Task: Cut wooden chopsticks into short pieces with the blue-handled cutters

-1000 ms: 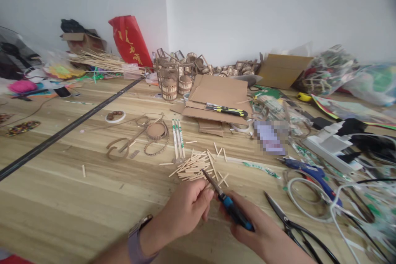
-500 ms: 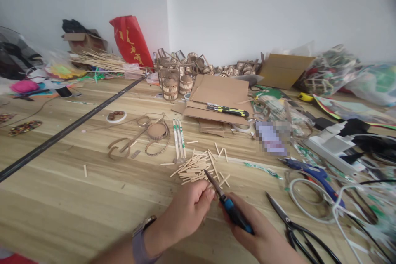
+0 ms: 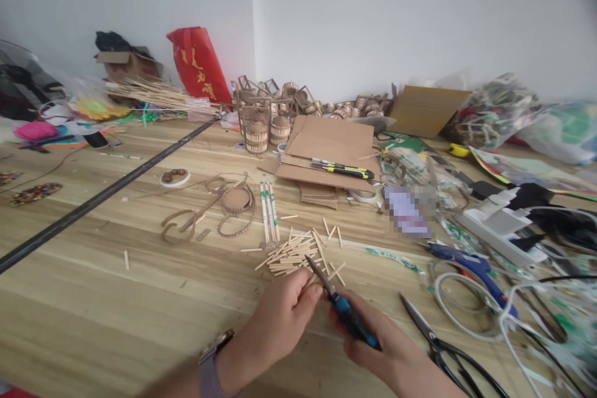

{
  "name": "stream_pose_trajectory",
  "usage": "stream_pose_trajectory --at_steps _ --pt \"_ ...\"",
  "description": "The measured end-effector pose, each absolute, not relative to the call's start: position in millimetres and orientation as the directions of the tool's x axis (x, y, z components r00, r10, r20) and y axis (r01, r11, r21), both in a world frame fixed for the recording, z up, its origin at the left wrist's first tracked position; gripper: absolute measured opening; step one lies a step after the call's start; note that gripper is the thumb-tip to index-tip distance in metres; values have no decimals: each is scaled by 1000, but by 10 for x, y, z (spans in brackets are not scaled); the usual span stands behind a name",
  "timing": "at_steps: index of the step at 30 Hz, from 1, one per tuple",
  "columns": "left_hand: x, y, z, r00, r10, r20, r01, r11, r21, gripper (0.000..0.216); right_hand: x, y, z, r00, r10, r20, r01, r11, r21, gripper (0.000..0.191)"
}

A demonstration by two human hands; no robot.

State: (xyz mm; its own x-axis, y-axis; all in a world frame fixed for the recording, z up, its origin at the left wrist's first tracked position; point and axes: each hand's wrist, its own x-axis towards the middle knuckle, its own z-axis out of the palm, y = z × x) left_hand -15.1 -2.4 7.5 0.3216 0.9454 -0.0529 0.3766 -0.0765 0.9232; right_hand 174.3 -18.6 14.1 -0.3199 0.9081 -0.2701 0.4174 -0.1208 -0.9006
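Note:
My left hand (image 3: 286,311) is closed in a pinch at the near edge of the pile, around what looks like a thin wooden stick, mostly hidden by the fingers. My right hand (image 3: 373,336) grips a pair of pliers (image 3: 349,317) with blue-and-black handles, their narrow metal jaws pointing up and left just past the left fingertips. Directly beyond both hands lies a loose pile of short wooden sticks (image 3: 293,253). Black-handled scissors (image 3: 436,342) rest on the table to the right of my right hand.
Past the pile lie wrapped sticks (image 3: 269,212) and a cardboard ring (image 3: 236,199). Cardboard sheets (image 3: 331,137) carry utility knives (image 3: 342,168). At right are a blue glue gun (image 3: 473,264), white cables and a power strip (image 3: 504,224). Small woven baskets (image 3: 256,135) stand farther back.
The view has shifted very slightly. Both hands and the pliers keep nearly the same position over the table, with their grips unchanged.

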Motion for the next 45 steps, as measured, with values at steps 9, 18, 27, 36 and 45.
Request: stream_pose_trajectory --at_steps 9,18,27,36,45 --pt "-158 -9 37 305 952 -6 370 -113 922 22 1707 -178 164 -362 855 -372 265 -288 -920 21" --pt "-166 10 27 353 926 -132 175 73 982 30 1691 -183 197 -380 833 -401 238 -331 -913 23" --pt "-155 7 63 303 951 -62 216 -5 976 25 1661 -204 196 -356 854 -379 310 -275 -910 19" --pt "-116 -25 12 258 966 -32 335 -58 940 28 1652 -210 149 -363 897 -254 465 -62 -883 10" --pt "-117 -17 26 278 960 -41 302 -47 952 29 1629 -248 87 -289 943 -165 485 -5 -874 14"
